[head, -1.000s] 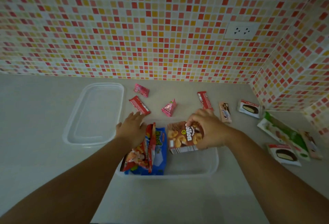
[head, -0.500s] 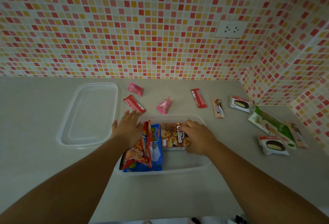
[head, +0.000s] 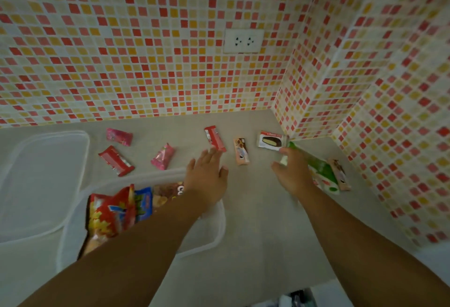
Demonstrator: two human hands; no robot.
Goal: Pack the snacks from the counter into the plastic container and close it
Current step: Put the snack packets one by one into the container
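The clear plastic container [head: 219, 221] sits low in the middle, holding a red snack bag [head: 109, 214], a blue packet [head: 143, 202] and a brown biscuit box [head: 168, 192]. My left hand [head: 207, 180] hovers open over its far right corner, fingertips close to a red bar [head: 214, 138]. My right hand [head: 292, 172] lies with spread fingers on the near end of a green packet [head: 319, 167], with no clear grip. The clear lid [head: 43, 180] lies flat to the left of the container.
Loose on the counter: a pink packet [head: 119, 136], a red bar [head: 115, 160], another pink packet [head: 163, 155], a beige biscuit bar [head: 241, 150], a white chocolate-pie packet [head: 270, 141], a beige bar [head: 339, 175]. The tiled wall corner closes in the right side.
My right hand let go of the brown box, now in the container, and moved right onto the green packet. My left hand left the bags and moved right. The view turned right.
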